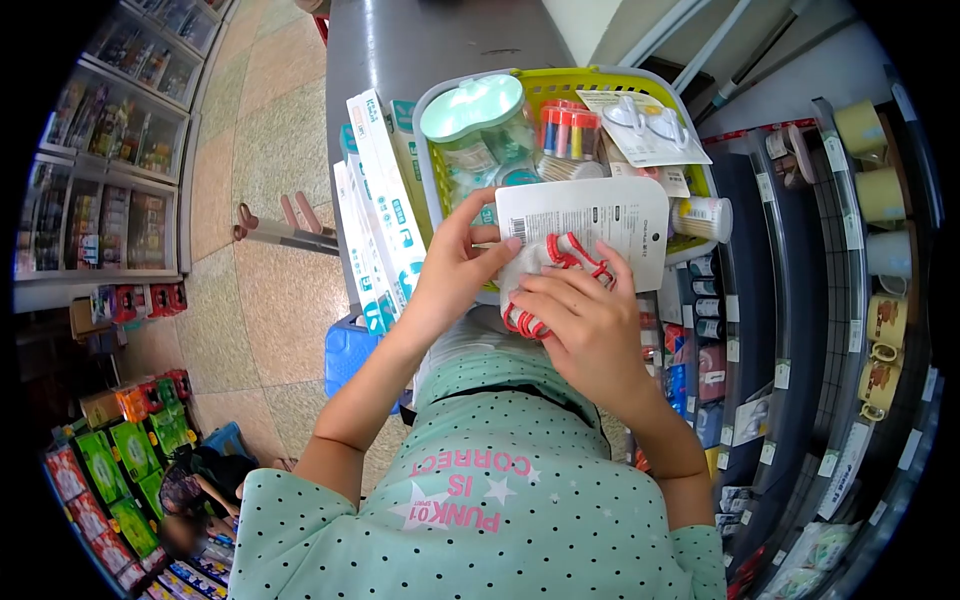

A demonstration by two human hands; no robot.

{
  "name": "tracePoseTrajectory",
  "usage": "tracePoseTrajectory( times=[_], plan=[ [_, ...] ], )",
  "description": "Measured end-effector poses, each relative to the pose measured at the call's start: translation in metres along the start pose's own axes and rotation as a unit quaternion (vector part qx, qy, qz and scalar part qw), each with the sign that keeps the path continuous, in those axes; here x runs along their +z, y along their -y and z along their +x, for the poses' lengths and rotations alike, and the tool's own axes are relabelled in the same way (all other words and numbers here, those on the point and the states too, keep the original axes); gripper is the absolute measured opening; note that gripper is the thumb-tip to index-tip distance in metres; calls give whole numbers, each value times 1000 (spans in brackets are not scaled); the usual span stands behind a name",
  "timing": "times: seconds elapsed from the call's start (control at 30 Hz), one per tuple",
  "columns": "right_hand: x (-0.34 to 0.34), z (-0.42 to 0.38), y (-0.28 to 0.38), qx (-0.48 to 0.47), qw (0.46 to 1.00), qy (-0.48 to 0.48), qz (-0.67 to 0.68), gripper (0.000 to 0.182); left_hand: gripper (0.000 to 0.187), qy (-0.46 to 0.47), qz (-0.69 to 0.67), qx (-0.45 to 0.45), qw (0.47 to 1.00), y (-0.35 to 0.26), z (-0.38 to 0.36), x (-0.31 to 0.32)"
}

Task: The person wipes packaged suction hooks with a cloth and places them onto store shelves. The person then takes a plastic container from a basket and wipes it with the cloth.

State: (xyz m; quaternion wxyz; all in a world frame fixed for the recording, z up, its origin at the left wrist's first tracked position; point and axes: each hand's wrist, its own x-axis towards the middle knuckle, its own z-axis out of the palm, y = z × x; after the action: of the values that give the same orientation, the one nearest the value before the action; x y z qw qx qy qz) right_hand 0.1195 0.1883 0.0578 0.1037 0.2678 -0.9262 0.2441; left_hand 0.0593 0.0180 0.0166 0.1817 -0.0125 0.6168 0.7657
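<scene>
My left hand (458, 262) pinches the left edge of a white printed card (600, 215) with a barcode. My right hand (590, 325) is closed over a bunched white cloth item with red trim (528, 268), which lies against the card's lower part. Whether the cloth is fastened to the card is hidden by my fingers. Just beyond my hands stands a yellow-green basket with a grey rim (428, 150). In it are a clear jar with a mint lid (473, 108), small tubs with coloured lids (570, 130), and a card of white hooks (645, 125).
Long white-and-teal boxes (385, 200) lie left of the basket on a grey counter (450, 40). A blue plastic stool (350, 360) is below. Stocked shelves (790, 300) line the right side, with tape rolls and mugs. Another person (205, 485) is at lower left.
</scene>
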Motion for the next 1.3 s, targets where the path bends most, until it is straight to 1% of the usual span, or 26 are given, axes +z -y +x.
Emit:
tracePoseTrajectory(
  times=[0.03, 0.13, 0.23, 0.33, 0.37, 0.47, 0.5, 0.6, 0.63, 0.67, 0.77, 0.87, 1.0, 1.13, 1.3],
  plan=[
    [0, -1, 0, -2, 1000, 3, 0, 21, 38, 0, -3, 29, 1000, 5, 1, 1],
    [1, -4, 1, -1, 1000, 10, 3, 20, 38, -18, 35, 21, 999, 7, 4, 1],
    [0, -13, 1, 10, 999, 39, 14, 19, 34, 1, 73, 28, 997, 8, 5, -2],
    [-2, -28, -3, 43, 995, 80, 33, 36, 32, -11, 66, 36, 997, 7, 2, 3],
    [-6, -30, -5, 46, 996, 76, 31, 36, 32, -14, 62, 38, 997, 7, 0, 3],
    [-25, -36, -10, 95, 993, 61, 41, 27, 31, -22, 54, 44, 997, 8, -1, 5],
    [-30, -38, -14, 110, 992, 50, 34, 34, 31, -25, 52, 44, 997, 9, -1, 4],
    [-34, -36, -12, 154, 981, -100, 57, 42, 32, -39, 35, 30, 998, 7, -1, 7],
    [-27, -37, -13, 138, 980, -134, 48, 48, 33, -44, 28, 23, 998, 6, -1, 9],
    [-18, -38, -11, 127, 978, -158, 38, 47, 34, -47, 42, 24, 998, 6, 0, 9],
    [18, -43, -9, 75, 983, -163, 30, 40, 37, -58, 86, 32, 994, 7, 2, 9],
    [27, -47, -10, 24, 987, -160, 4, 36, 33, -58, 116, 34, 991, 6, 3, 9],
    [22, -53, -18, 60, 985, -163, -24, 33, 32, -57, 120, 38, 990, 5, 3, 11],
    [14, -76, -37, 97, 981, -163, -51, 38, 30, -52, 130, 47, 989, 4, 0, 13],
    [9, -101, -62, 154, 961, -222, -65, 40, 34, -63, 132, 53, 988, 5, -2, 15]
  ],
)
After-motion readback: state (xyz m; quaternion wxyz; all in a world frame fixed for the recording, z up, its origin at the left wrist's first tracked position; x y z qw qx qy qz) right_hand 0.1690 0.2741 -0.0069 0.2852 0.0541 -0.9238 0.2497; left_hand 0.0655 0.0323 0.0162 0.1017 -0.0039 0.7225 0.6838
